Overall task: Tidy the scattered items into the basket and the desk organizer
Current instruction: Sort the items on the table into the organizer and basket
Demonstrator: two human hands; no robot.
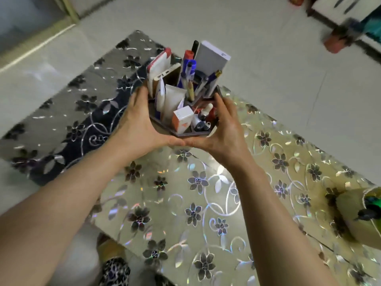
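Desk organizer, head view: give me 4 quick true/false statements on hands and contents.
1. Both hands hold the desk organizer. True: left hand and right hand cup its sides.
2. The organizer is empty. False: it holds pens, tubes and a white box.
3. The table has a floral cover. True.
4. The orange-and-white carton lies on the table. False: it stands in a front compartment.

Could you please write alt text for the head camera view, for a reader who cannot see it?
Two bare hands, left hand and right hand, hold a full desk organizer from both sides over a table with a shiny flower-patterned cover. It holds pens, a white tube and small boxes.
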